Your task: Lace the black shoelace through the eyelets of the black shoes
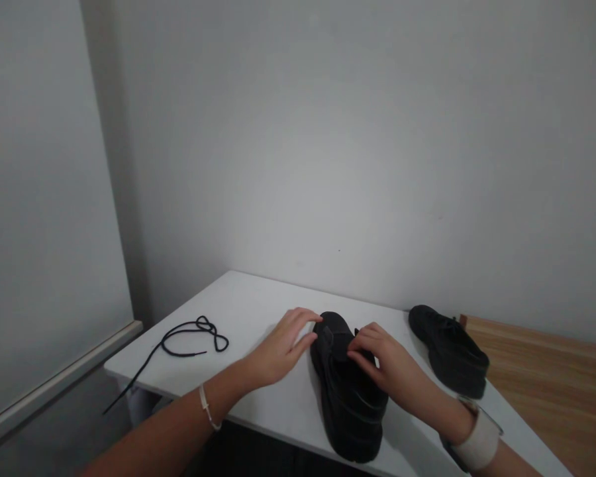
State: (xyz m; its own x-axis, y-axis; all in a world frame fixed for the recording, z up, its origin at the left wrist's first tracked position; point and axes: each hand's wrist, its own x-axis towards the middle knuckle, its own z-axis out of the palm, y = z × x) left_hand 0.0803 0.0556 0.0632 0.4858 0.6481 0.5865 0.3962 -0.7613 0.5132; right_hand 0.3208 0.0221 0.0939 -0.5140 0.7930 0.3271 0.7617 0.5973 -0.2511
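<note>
A black shoe [347,397] lies on the white table [258,311], its toe pointing toward the wall. My left hand [281,348] rests against the shoe's left side near the toe, fingers stretched and slightly apart. My right hand [385,364] sits on top of the shoe, fingertips pinched together on its upper near the tongue. What the fingers pinch is too dark to make out. A loose black shoelace [189,341] lies on the table's left part, one end hanging over the edge.
A second black shoe [449,351] lies at the table's right side. A wooden surface [551,377] adjoins the table on the right. Grey walls close the corner behind, and a pale panel stands at the left.
</note>
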